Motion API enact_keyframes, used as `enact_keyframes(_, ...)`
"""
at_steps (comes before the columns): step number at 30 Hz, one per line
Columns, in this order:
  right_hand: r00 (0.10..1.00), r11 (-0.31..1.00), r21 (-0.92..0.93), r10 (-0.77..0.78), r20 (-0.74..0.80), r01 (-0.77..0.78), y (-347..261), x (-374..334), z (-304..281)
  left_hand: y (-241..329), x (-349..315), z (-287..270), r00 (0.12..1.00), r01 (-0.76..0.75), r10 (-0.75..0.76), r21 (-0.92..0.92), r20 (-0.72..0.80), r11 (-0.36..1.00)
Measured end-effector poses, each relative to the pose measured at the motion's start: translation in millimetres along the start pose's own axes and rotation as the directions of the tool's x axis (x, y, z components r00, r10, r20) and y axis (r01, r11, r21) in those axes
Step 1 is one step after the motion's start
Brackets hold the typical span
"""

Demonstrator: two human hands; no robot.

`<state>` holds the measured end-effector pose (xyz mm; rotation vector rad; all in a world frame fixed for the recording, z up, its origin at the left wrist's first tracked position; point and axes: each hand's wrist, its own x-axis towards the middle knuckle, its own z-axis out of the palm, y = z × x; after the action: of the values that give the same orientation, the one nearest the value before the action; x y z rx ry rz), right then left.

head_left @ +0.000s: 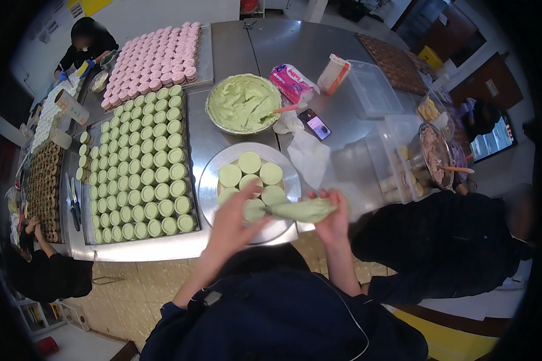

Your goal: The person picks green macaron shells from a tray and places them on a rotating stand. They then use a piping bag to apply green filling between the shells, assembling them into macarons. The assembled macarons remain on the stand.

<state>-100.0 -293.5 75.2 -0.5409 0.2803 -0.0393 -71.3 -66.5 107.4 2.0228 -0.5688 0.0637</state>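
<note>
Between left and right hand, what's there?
Head view: a piping bag with green filling, held at its wide end by the right hand, its tip toward the left hand.

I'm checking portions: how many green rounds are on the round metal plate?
7 green rounds: one central, six around it at top, upper left, upper right, lower left, lower right and bottom. The left hand partly covers some; others may be hidden.

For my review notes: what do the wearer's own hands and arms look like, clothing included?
The left hand and right hand are ungloved, with no watch or bracelet visible. Dark navy sleeves leave the forearms mostly bare; the matching top has thin pale piping.
</note>
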Motion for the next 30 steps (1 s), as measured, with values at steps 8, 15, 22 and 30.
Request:
enact_keyframes(8,0.974,0.949,0.279,-0.186,0.128,0.144,-7.6,13.0,-37.1,-110.9,-48.5,-25.9,0.848,0.41,-0.491,-0.341,-0.198,0.846)
enact_keyframes(15,0.976,0.84,0.497,-0.188,-0.106,0.216,-22.6,22.0,-38.3,-145.6,-50.9,7.8,0.729,0.685,-0.58,-0.405,0.365,0.606)
enact_keyframes(22,0.967,0.842,0.499,-0.092,-0.238,0.203,-13.5,12.0,-45.1,-146.1,-48.9,25.0,0.728,0.682,-0.57,-0.492,0.382,0.541)
enact_keyframes(30,0.913,0.957,-0.032,-0.285,-0.291,0.289,15.9,29.2,-13.8,-145.5,-52.9,31.4,0.746,0.646,-0.6,-0.531,0.288,0.548)
